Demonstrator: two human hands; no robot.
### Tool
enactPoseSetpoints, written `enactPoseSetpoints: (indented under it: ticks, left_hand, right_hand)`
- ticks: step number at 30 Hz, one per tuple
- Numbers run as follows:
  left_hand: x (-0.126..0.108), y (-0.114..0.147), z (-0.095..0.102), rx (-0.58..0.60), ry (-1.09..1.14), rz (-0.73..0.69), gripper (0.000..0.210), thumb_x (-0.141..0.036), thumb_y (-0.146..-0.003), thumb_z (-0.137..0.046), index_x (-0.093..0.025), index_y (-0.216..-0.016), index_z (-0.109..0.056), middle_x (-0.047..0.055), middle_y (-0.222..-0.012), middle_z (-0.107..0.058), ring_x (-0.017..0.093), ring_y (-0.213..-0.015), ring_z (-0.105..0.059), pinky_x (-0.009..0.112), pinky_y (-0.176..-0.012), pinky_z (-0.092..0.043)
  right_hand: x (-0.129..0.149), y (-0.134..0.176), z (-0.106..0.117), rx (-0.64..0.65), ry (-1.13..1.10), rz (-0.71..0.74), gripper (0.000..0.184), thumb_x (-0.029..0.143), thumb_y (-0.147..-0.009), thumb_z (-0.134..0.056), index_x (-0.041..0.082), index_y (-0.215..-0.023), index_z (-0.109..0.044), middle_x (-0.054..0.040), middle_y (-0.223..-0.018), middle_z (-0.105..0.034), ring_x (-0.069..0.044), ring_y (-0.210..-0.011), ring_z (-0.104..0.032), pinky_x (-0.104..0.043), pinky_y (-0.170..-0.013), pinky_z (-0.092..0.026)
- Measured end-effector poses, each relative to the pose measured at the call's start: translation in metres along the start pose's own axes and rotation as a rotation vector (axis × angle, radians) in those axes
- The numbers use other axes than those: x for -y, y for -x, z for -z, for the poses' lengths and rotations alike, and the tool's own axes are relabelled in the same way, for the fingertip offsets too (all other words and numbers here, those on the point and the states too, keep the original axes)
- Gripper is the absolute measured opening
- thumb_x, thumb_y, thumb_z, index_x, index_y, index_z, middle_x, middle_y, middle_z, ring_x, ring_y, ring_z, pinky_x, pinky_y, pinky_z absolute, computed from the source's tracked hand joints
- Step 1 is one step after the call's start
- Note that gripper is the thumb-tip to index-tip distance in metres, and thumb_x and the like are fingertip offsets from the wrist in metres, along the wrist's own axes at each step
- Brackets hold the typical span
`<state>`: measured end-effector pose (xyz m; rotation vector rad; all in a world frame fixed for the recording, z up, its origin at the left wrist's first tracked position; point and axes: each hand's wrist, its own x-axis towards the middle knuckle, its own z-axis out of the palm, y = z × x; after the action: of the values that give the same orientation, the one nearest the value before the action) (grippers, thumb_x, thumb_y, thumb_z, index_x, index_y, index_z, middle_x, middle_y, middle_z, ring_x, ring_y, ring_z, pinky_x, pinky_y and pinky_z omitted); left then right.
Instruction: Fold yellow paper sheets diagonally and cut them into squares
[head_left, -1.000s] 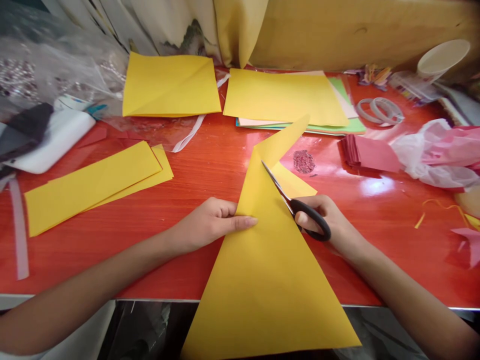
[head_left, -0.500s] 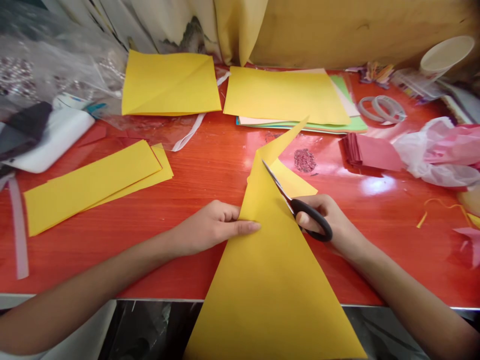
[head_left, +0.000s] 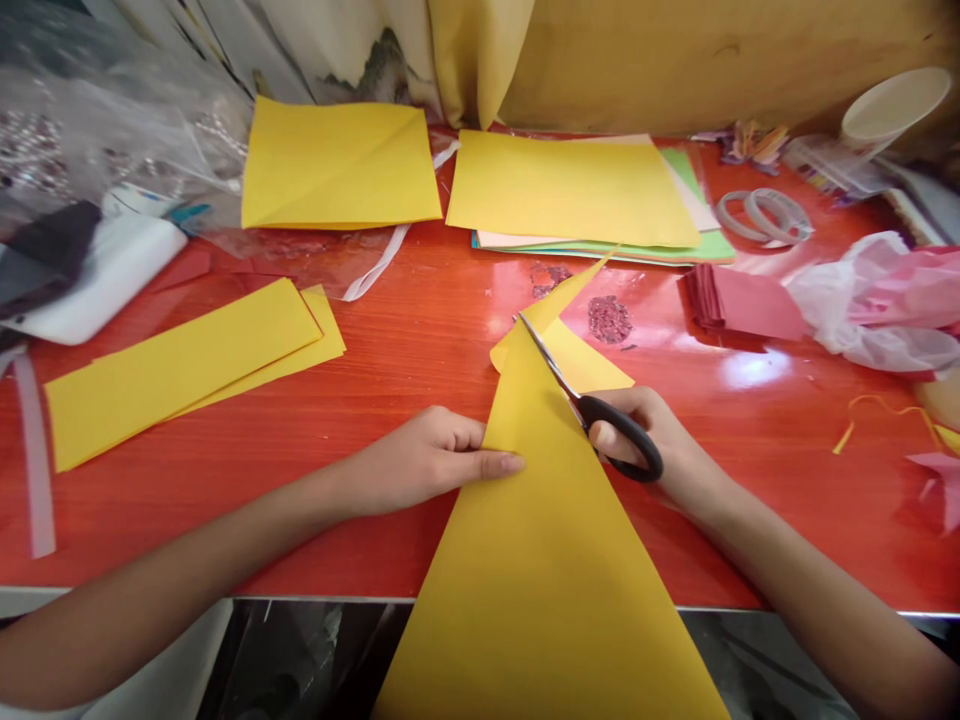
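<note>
A large sheet of yellow paper (head_left: pixel 555 580) reaches from over the table's front edge up toward the middle of the table. My left hand (head_left: pixel 442 462) pinches its left edge, thumb on top and fingers underneath. In my right hand (head_left: pixel 649 430) is a pair of scissors with black handles (head_left: pixel 621 435), their blades nearly closed at the sheet's far end. Beyond the blades a narrow pointed flap of the paper (head_left: pixel 574 293) sticks up to the right. Another piece of yellow paper (head_left: pixel 589 360) lies on the table behind the scissors.
Yellow strips (head_left: pixel 187 370) lie stacked at left. Behind are a folded yellow sheet (head_left: pixel 341 165) and a pile of coloured paper (head_left: pixel 570 190). On the right are tape rolls (head_left: pixel 765 217), dark red folded paper (head_left: pixel 742 300), a plastic bag (head_left: pixel 870 300) and a white cup (head_left: pixel 892 110).
The scissor blades have closed and moved slightly left across the sheet's far end. The pointed flap has dropped a little, and my left hand has shifted slightly down with the paper.
</note>
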<state>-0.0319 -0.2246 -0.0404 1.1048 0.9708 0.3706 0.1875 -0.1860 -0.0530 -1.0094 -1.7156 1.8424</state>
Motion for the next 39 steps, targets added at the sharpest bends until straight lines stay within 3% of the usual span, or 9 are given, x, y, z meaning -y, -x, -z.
enactPoseSetpoints:
  ticks: [8,15,18,23,27,30,34,36,39]
  left_hand:
    - [-0.001,0.0,0.0,0.015,-0.024,0.005,0.025,-0.039,-0.084,-0.058,-0.019,-0.088,-0.072,0.004,-0.093,-0.073,0.021,-0.086,-0.069,0.027,-0.074,-0.054]
    - [0.0,0.001,-0.001,0.039,0.017,-0.008,0.025,-0.04,-0.084,-0.058,-0.02,-0.093,-0.072,0.003,-0.096,-0.073,0.018,-0.087,-0.068,0.023,-0.073,-0.051]
    - [0.002,0.0,0.0,-0.09,0.131,-0.041,0.025,-0.039,-0.084,-0.059,-0.022,-0.098,-0.07,0.003,-0.097,-0.072,0.017,-0.089,-0.067,0.022,-0.074,-0.051]
    - [0.005,-0.003,0.014,-0.49,0.262,-0.23,0.03,-0.043,-0.082,-0.061,-0.016,-0.094,-0.066,0.006,-0.098,-0.071,0.019,-0.087,-0.066,0.027,-0.077,-0.052]
    - [0.006,-0.005,0.03,-0.608,0.214,-0.313,0.034,-0.044,-0.083,-0.058,-0.016,-0.101,-0.062,0.008,-0.103,-0.068,0.02,-0.089,-0.065,0.03,-0.08,-0.052]
    - [0.01,-0.008,0.04,-0.783,0.027,-0.339,0.04,-0.044,-0.084,-0.055,-0.018,-0.114,-0.053,0.009,-0.114,-0.062,0.021,-0.097,-0.062,0.031,-0.078,-0.053]
    - [0.015,-0.01,0.042,-1.003,-0.527,-0.47,0.053,-0.036,-0.086,-0.055,-0.021,-0.132,-0.036,0.011,-0.135,-0.045,0.023,-0.119,-0.049,0.039,-0.093,-0.048]
    - [0.017,-0.009,0.035,-0.957,-0.797,-0.529,0.053,-0.036,-0.088,-0.051,-0.021,-0.136,-0.032,0.011,-0.141,-0.039,0.023,-0.129,-0.039,0.044,-0.105,-0.038]
    - [0.019,-0.008,0.014,-0.723,-1.051,-0.572,0.062,-0.047,-0.088,-0.048,-0.015,-0.138,-0.03,0.015,-0.144,-0.036,0.025,-0.137,-0.027,0.045,-0.113,-0.026]
  right_hand:
    - [0.001,-0.001,-0.002,-0.044,0.025,0.012,0.055,0.066,-0.07,-0.059,0.02,-0.053,-0.035,0.0048,-0.052,-0.026,-0.008,-0.046,-0.022,-0.026,-0.045,-0.017]
    - [-0.002,-0.002,-0.001,-0.115,0.013,-0.023,0.051,0.065,-0.071,-0.06,0.02,-0.057,-0.038,0.0039,-0.055,-0.026,-0.008,-0.049,-0.022,-0.026,-0.045,-0.017]
    - [-0.001,-0.004,0.0,-0.151,-0.086,0.038,0.047,0.065,-0.069,-0.061,0.02,-0.069,-0.05,0.0018,-0.06,-0.04,-0.01,-0.052,-0.035,-0.024,-0.045,-0.026]
    - [0.002,-0.005,0.003,-0.265,-0.133,-0.064,0.036,0.041,-0.062,-0.078,0.02,-0.081,-0.055,0.0025,-0.07,-0.053,-0.01,-0.057,-0.05,-0.023,-0.049,-0.039]
    - [0.002,-0.007,0.003,-0.258,-0.184,-0.146,0.031,0.029,-0.058,-0.081,0.019,-0.074,-0.057,0.0046,-0.062,-0.055,-0.01,-0.048,-0.053,-0.025,-0.049,-0.047]
    - [0.0,-0.008,0.003,-0.259,-0.237,-0.118,0.032,0.025,-0.056,-0.082,0.019,-0.079,-0.06,0.005,-0.06,-0.055,-0.012,-0.05,-0.058,-0.024,-0.048,-0.051]
    - [-0.004,-0.008,0.003,-0.39,-0.239,-0.006,0.032,0.027,-0.061,-0.08,0.018,-0.084,-0.059,0.006,-0.06,-0.057,-0.008,-0.04,-0.055,-0.021,-0.041,-0.046]
    - [-0.005,-0.008,0.002,-0.431,-0.211,0.038,0.03,0.028,-0.065,-0.078,0.018,-0.084,-0.058,0.0063,-0.057,-0.058,-0.007,-0.037,-0.053,-0.019,-0.037,-0.042]
    - [-0.005,-0.008,-0.002,-0.432,-0.173,0.031,0.029,0.031,-0.067,-0.077,0.018,-0.083,-0.055,0.0051,-0.053,-0.059,-0.009,-0.037,-0.054,-0.017,-0.034,-0.039]
